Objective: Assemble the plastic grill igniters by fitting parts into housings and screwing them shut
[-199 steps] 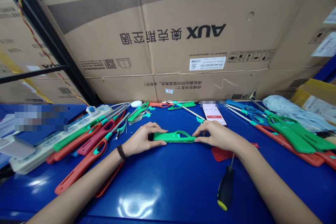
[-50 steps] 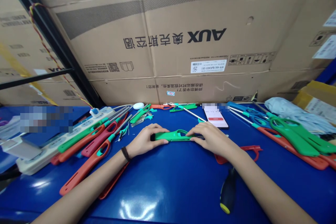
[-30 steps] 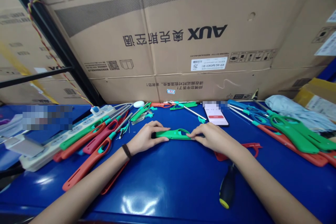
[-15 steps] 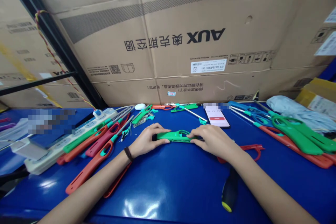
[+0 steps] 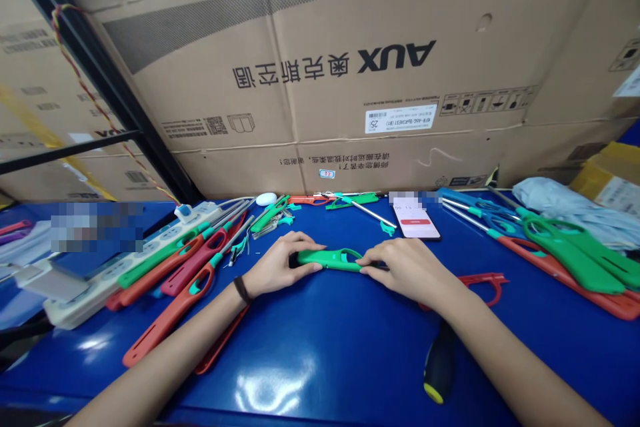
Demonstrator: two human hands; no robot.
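Observation:
A green long-reach lighter (image 5: 330, 257) lies level just above or on the blue table, its trigger loop towards the right. My left hand (image 5: 283, 261) is closed on its left end, thumb in front and fingers behind. At the loop end, my right hand (image 5: 400, 265) pinches it between thumb and fingertips. The far right tip is hidden under the right hand. Below my right forearm lies a screwdriver (image 5: 440, 367) with a black and yellow handle. A red lighter casing half (image 5: 493, 287) is partly covered by that forearm, and another red casing piece (image 5: 220, 347) by the left one.
Several coloured lighters (image 5: 170, 313) lie at the left beside a white power strip (image 5: 75, 300). More lighters (image 5: 575, 253) are piled at the right. Behind the hands are a phone (image 5: 417, 220), small loose parts (image 5: 270, 220) and a large cardboard box (image 5: 310, 27).
Both hands keep their hold on the green lighter, and its two halves look closer together along the front edge. The view has shifted slightly.

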